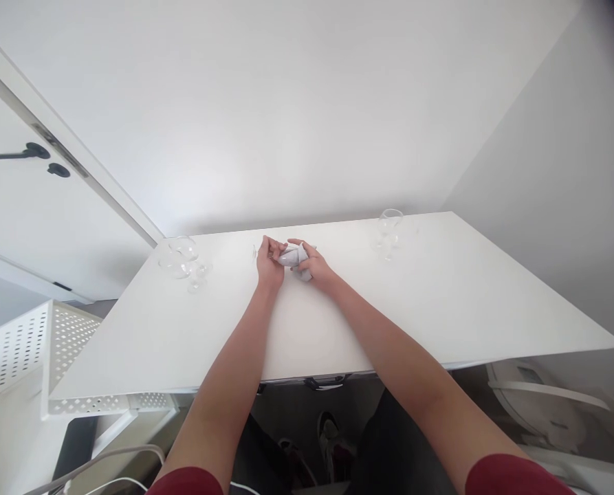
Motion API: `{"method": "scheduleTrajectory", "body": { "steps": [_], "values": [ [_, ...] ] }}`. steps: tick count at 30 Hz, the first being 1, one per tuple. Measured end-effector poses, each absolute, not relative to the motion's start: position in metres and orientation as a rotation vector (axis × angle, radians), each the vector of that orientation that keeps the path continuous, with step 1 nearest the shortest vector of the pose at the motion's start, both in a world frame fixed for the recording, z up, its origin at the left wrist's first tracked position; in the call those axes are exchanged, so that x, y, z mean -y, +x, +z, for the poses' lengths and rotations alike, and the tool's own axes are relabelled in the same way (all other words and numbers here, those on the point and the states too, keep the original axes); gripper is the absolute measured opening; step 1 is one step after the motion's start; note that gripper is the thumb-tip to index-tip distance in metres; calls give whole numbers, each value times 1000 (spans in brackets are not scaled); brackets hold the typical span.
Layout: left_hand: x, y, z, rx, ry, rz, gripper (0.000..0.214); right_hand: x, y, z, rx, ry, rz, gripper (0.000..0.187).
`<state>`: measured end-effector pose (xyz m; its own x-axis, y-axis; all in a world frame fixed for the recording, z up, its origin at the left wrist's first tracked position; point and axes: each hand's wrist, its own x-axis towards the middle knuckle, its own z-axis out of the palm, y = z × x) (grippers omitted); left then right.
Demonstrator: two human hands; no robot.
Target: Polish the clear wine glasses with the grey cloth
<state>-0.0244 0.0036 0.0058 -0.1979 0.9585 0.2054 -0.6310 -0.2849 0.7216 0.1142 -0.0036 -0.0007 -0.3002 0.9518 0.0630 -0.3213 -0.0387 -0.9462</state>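
Over the middle of the white table, my left hand is closed round the stem of a clear wine glass that lies sideways. Its foot shows faintly left of the fingers, and the bowl points to the right. My right hand grips a light grey cloth at the bowl's end. Cloth and fingers hide the rim, and I cannot tell how far the cloth reaches inside.
Two clear stemmed glasses stand at the table's left, close together. Another stemmed glass stands near the back edge on the right. A wall rises behind the table. White perforated shelving sits beyond the left edge, below a door with a black handle.
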Motion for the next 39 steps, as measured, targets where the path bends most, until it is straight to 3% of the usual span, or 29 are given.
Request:
{"method": "scheduleTrajectory", "body": {
  "steps": [4, 9, 12, 16, 21, 28, 34, 39],
  "values": [
    [-1, -15, 5, -622, 1050, 1545, 24, -8, 121, -6, 853, -847, 1440, 52],
    [0, -10, 4, -612, 1159, 1284, 53, -21, 143, -10, 565, -833, 1262, 37],
    [-3, -11, 0, -723, 927, 1222, 40, -25, 152, -9, 573, -820, 1157, 31],
    [0, -8, -4, -752, 930, 902, 53, -25, 158, -6, 751, -828, 1074, 24],
    [5, -5, 0, -736, 1166, 815, 54, -28, 161, -5, 658, -730, 1070, 37],
    [3, -10, 3, -769, 1149, 1103, 45, -32, 148, -5, 571, -667, 1432, 22],
    [-1, -10, -1, -774, 1055, 1162, 41, -16, 148, 8, 808, -550, 1585, 43],
    [2, -13, 3, -639, 980, 984, 39, -6, 145, 14, 1017, -544, 1697, 55]
  ]
}}
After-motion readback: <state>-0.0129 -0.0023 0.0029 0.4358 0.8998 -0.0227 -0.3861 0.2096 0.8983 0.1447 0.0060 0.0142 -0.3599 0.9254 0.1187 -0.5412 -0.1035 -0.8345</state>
